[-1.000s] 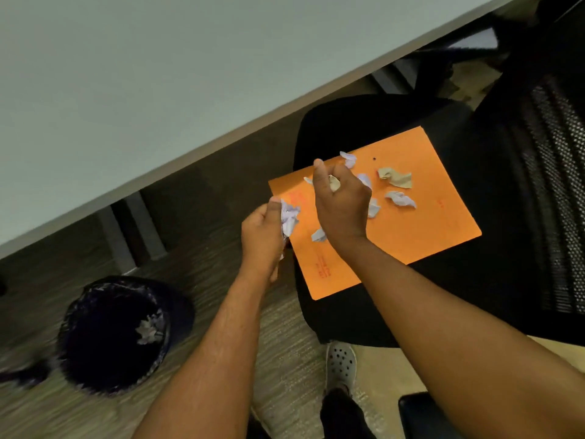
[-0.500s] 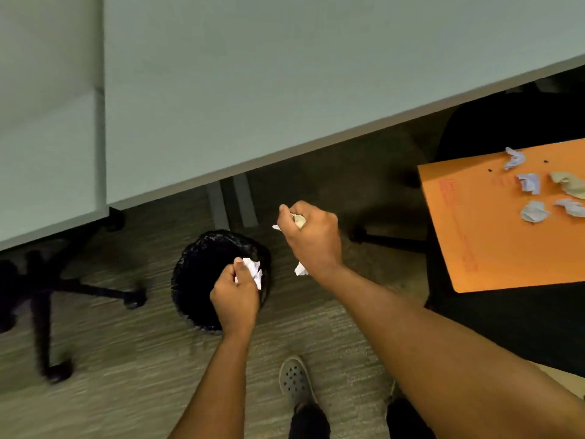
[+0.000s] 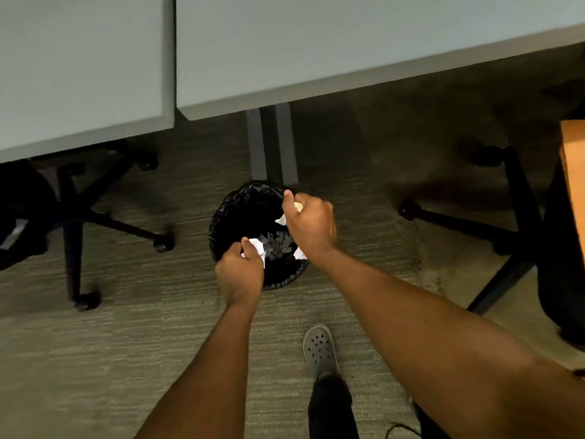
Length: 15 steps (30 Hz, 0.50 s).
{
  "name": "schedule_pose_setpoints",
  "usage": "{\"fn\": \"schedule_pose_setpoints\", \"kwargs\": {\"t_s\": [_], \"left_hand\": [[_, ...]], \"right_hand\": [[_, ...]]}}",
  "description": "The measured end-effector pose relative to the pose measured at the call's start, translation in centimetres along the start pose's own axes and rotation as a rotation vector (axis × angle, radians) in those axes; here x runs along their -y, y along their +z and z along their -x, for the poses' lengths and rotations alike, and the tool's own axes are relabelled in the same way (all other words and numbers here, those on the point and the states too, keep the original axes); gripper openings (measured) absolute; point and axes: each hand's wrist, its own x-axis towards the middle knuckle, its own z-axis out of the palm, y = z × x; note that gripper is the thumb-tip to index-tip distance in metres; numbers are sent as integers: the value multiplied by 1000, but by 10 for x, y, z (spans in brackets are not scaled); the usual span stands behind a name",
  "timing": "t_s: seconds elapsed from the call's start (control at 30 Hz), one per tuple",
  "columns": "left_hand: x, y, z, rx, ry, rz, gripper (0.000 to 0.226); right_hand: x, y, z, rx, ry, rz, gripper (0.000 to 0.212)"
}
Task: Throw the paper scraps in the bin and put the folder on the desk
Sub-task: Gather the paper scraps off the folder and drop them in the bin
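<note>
Left hand (image 3: 239, 274), right hand (image 3: 311, 228): each closed on white scraps (image 3: 258, 247) over bin (image 3: 228, 217). No legible writing.

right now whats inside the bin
The bin holds a pile of pale paper scraps on its black liner. Both hands, each shut on scraps, cover part of the opening, so anything beneath them is hidden.

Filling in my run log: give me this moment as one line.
step: binning scraps | left hand: grip shut on scraps | right hand: grip shut on scraps | both over bin | folder: at frame edge
</note>
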Motion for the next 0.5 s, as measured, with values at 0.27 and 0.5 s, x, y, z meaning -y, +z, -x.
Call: {"fn": "schedule_pose_setpoints", "kwargs": {"t_s": [0.27,0.5], "left_hand": [[15,25,-28,-16,7,-74,43],[15,41,-47,248,-352,97,80]], "right_hand": [[-4,42,-2,94,125,28,54],[-11,57,-8,639,345,38,83]]}}
